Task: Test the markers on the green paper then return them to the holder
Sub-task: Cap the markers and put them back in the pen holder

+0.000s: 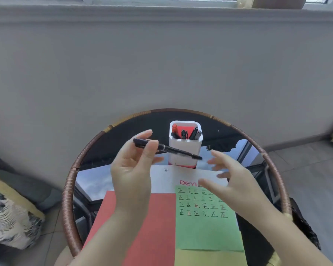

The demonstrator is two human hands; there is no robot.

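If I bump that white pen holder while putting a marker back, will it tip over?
Probably a little tippy: the white pen holder is tall and narrow. It stands on the glossy glass table, so a nudge may slide it first. The few markers inside likely add little weight.

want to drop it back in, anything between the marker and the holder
Nothing visible does. The left hand holds the marker in front of the holder; only the other markers inside crowd its open top.
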